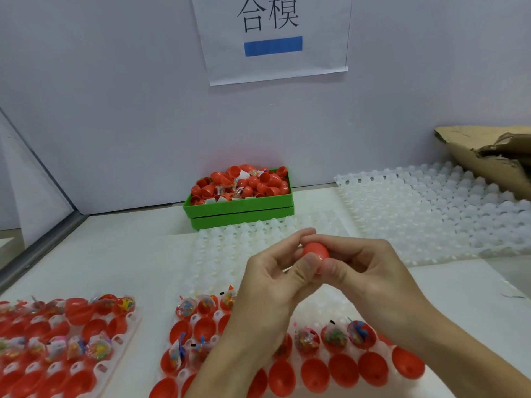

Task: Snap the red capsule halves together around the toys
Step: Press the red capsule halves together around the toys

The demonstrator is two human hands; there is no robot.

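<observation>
A red capsule (pixel 315 250) is held above the table between both hands. My left hand (pixel 270 285) grips it from the left with thumb and fingers, and my right hand (pixel 370 271) pinches it from the right. Below my hands a white tray (pixel 319 311) holds open red capsule halves (pixel 343 370), several with bagged toys (pixel 334 337) in them. A second tray (pixel 126 326) at the lower left holds more red halves and bagged toys.
A green bin (pixel 241 211) heaped with red capsules and toy bags stands at the back centre. Empty white trays (pixel 431 211) lie at the right and behind my hands. Torn cardboard (pixel 488 156) sits at the far right. A paper sign (pixel 273 38) hangs on the wall.
</observation>
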